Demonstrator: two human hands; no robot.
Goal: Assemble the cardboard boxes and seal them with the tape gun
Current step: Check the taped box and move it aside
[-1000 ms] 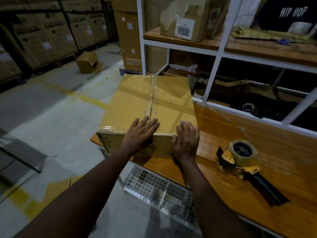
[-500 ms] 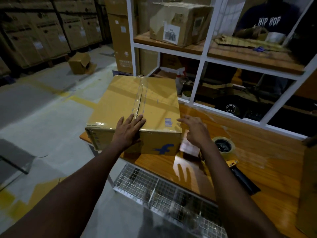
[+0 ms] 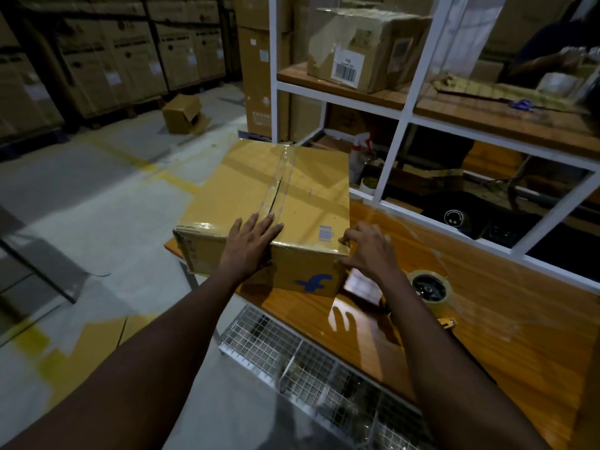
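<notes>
A closed yellow-brown cardboard box (image 3: 311,190) with clear tape along its top seam and a blue logo on its front sits at the left end of the wooden table (image 3: 487,319). My left hand (image 3: 250,245) lies flat on the box's near top edge, fingers spread. My right hand (image 3: 370,251) touches the box's near right corner with its fingertips. The tape gun (image 3: 430,289) lies on the table to the right of the box, partly hidden behind my right forearm.
A white-framed shelf (image 3: 399,115) rises behind the table and holds a taped box (image 3: 363,47). A wire basket (image 3: 308,362) hangs under the table's front. A small open box (image 3: 183,113) lies on the floor. Another person's arm (image 3: 545,61) works at the far right.
My right hand left the box's top, swung out to the right, and came back onto the near right corner. The left hand stayed on the top edge. The view shifted right.
</notes>
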